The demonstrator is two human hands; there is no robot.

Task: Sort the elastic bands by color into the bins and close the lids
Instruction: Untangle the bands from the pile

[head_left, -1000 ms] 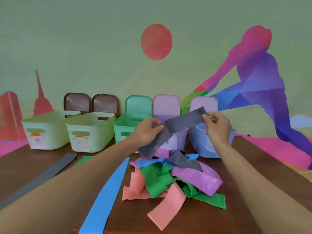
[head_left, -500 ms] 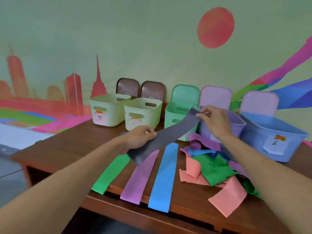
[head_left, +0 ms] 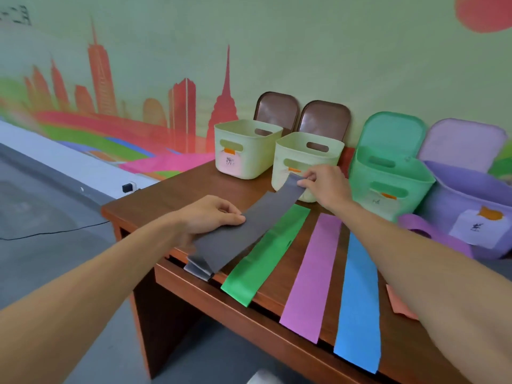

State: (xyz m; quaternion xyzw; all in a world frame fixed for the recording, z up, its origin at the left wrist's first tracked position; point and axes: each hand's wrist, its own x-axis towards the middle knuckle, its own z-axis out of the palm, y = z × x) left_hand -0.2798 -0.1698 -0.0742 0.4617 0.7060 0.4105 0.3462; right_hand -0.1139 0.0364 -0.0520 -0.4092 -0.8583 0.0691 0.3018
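We hold a grey band (head_left: 249, 225) stretched out along the left end of the table (head_left: 171, 195). It lies over a lower grey band (head_left: 198, 266), whose near end shows at the front edge. Our left hand (head_left: 213, 214) grips the top band partway along its left edge, with thumb and curled fingers closed on it. Our right hand (head_left: 324, 184) pinches the band's far end between thumb and fingertips, just in front of the right cream bin (head_left: 304, 162).

To the right, a green band (head_left: 266, 253), a purple band (head_left: 313, 275) and a blue band (head_left: 358, 297) lie side by side, their near ends hanging over the front edge. A salmon band (head_left: 399, 303) shows beside our right forearm.

Along the wall stand the left cream bin (head_left: 246, 148), the right one, a green bin (head_left: 388, 176) and a purple bin (head_left: 471, 195). Their lids (head_left: 393, 131) stand upright behind them.
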